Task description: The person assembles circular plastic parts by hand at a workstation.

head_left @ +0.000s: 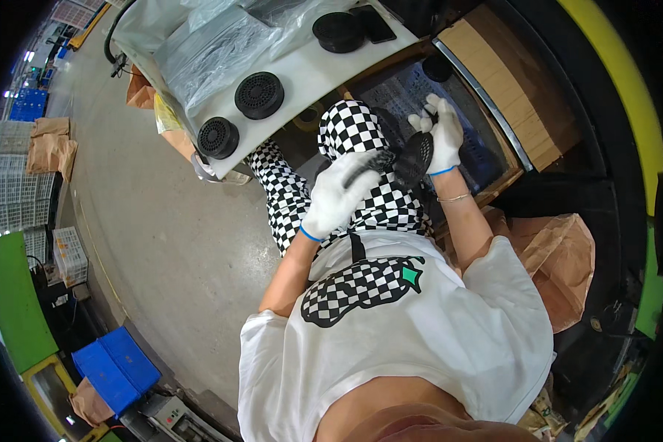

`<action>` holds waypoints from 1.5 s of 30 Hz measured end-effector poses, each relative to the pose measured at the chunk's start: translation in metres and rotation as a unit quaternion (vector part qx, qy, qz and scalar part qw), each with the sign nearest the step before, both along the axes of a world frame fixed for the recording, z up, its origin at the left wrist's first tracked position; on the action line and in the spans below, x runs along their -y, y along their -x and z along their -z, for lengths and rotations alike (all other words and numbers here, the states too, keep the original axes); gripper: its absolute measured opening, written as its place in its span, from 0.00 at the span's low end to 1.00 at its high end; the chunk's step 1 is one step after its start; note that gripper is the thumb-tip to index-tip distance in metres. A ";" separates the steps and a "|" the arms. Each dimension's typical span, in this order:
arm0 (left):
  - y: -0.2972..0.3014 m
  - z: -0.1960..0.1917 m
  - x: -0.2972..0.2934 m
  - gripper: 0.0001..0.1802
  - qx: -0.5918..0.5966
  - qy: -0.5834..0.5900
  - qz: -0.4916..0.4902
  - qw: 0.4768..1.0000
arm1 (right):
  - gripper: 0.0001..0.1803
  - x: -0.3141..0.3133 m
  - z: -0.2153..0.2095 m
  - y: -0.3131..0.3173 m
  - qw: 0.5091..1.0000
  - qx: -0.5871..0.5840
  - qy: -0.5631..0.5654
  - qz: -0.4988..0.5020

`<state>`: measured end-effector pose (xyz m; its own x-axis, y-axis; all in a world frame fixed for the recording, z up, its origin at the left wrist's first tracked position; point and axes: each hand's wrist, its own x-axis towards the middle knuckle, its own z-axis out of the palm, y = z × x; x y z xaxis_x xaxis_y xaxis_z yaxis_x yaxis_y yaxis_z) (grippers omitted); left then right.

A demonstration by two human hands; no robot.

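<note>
Head view: a black mesh cover (pixel 415 156) is above the person's lap, between two white-gloved hands. Left hand (pixel 337 193) curls toward it, right hand (pixel 445 136) has bent fingers beside it; neither grip can be told. Three round black parts (pixel 259 96) stand on the white table (pixel 306 81).

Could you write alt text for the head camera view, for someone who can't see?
White-gloved left hand and right hand work around a black perforated part above checkered trousers; three round black pieces rest on a white tabletop.
</note>
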<state>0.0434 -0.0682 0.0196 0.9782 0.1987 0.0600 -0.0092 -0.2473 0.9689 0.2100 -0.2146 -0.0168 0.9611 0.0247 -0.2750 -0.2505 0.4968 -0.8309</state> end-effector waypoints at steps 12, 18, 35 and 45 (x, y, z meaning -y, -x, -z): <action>-0.007 0.023 -0.006 0.20 0.024 -0.183 -0.033 0.982 | 0.18 -0.023 -0.003 0.024 0.956 0.174 0.205 -0.117; 0.000 0.011 -0.040 0.14 -0.088 0.314 -0.083 0.942 | 0.08 0.009 -0.042 -0.001 0.664 0.483 0.382 -0.423; -0.010 0.049 -0.021 0.18 -0.015 0.614 -0.139 0.777 | 0.11 -0.011 -0.022 0.031 0.941 0.074 -0.094 -0.316; -0.002 0.033 -0.019 0.18 -0.057 0.292 -0.082 0.951 | 0.21 -0.004 -0.012 0.031 0.820 0.238 0.231 -0.467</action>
<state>0.0457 -0.0491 -0.0137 0.9245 0.3166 -0.2122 0.0962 0.3448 0.9337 0.1792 -0.2103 -0.0052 0.5843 0.8092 -0.0616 0.0642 -0.1218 -0.9905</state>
